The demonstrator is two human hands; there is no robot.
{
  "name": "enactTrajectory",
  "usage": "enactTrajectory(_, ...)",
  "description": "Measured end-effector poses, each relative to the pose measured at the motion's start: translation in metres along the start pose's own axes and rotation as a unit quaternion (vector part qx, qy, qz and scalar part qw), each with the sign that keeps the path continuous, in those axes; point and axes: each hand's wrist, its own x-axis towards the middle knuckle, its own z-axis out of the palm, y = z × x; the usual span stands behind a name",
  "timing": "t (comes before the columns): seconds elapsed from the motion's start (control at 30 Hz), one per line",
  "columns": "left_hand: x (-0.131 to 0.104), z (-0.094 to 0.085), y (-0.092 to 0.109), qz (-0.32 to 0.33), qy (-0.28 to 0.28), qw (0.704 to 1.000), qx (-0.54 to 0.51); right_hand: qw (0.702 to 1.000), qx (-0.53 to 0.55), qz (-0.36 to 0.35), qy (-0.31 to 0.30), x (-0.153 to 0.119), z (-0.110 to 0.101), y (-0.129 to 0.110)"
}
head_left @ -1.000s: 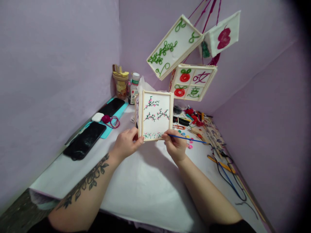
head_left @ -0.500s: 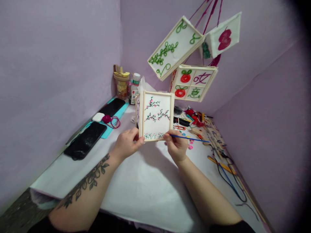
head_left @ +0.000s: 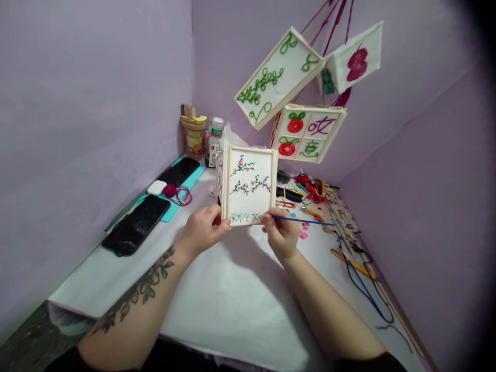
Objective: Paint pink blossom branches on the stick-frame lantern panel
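Pale wood-framed panel [head_left: 251,196] — pinched at its lower corners by both hands [head_left: 205,227] — blue brush [head_left: 304,220] in the right.

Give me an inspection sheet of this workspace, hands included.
Surface: smooth white table covering.
Things in hand: boxy white wood-framed piece with pink-blossomed branches; thin blue rod.
Clutter: two flat black rectangular devices at left; black-handled tool beyond the right hand.
Hands: left grips the piece's lower left corner; right pinches the rod.
Cables: looped thin black cord at right.
Surroundings: lilac walls; decorated white boxes, magenta cords.
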Motion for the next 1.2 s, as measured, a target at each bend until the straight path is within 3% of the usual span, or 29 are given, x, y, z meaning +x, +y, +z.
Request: enactTrajectory(1.2,-0.0003,0.0009,-0.0006,0.011,0.005,1.0,0.003,1.0,0.005,-0.003,-0.011,0.0003,0.0006,-0.0004)
